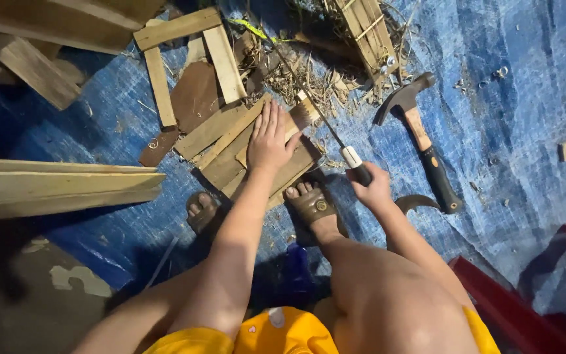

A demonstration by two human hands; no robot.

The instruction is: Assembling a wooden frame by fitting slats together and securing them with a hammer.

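We saw a wooden slat point(276, 172) lying on the blue tarp point(492, 131), between the sandalled feet, on top of other loose slats point(214, 128). The left hand point(270, 141) lay flat and open on it, probably to keep it from sliding. The right hand point(371, 187) was closed around the dark handle of a thin saw point(322, 118), its blade crossing the slat. A hammer point(420, 134) rested nearby, untouched.

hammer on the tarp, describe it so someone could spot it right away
On the blue tarp, look just past the right hand, which grips a thin saw. The hammer lies alone there, untouched: dark claw head, pale wooden neck, black grip, unlike the flat wood pieces nearby.
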